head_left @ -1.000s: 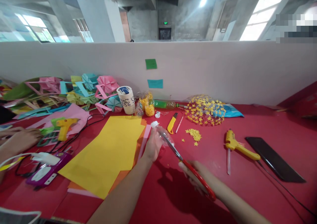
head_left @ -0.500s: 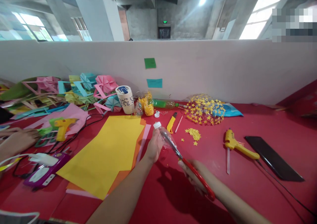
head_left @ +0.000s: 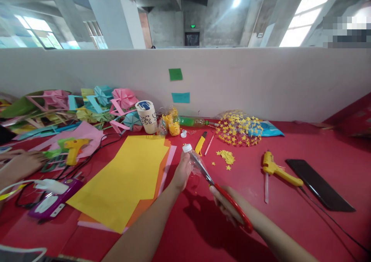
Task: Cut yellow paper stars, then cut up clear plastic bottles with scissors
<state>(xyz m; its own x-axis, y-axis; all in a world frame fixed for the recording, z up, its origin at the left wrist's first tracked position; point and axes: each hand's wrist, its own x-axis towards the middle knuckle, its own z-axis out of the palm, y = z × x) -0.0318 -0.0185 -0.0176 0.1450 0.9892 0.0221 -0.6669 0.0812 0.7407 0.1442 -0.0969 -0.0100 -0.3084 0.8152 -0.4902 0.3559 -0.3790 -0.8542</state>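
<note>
My left hand (head_left: pixel 182 172) is closed on a clear plastic bottle piece (head_left: pixel 197 168) with a white cap (head_left: pixel 187 148) at its upper end. Red-handled scissors (head_left: pixel 228 200) are gripped in my right hand (head_left: pixel 227 204), their blades lying along the clear plastic. Whether the blades have plastic between them cannot be made out. Beyond the hands lie a yellow utility knife (head_left: pixel 201 143) and a thin striped stick (head_left: pixel 209 145). Small yellow stars (head_left: pixel 226 157) are heaped to the right of the bottle piece.
Yellow paper sheets (head_left: pixel 121 177) spread left of my hands. A yellow glue gun (head_left: pixel 278 172) and a black tablet-like slab (head_left: pixel 320 184) lie right. A purple power strip (head_left: pixel 56 200) and another person's hand (head_left: pixel 21 164) are far left. A star-covered clear piece (head_left: pixel 239 128) rests by the partition (head_left: pixel 246 80).
The capped bottle piece has shifted slightly right and down, with my left hand and the scissors moving along. Other things on the table stay as they were.
</note>
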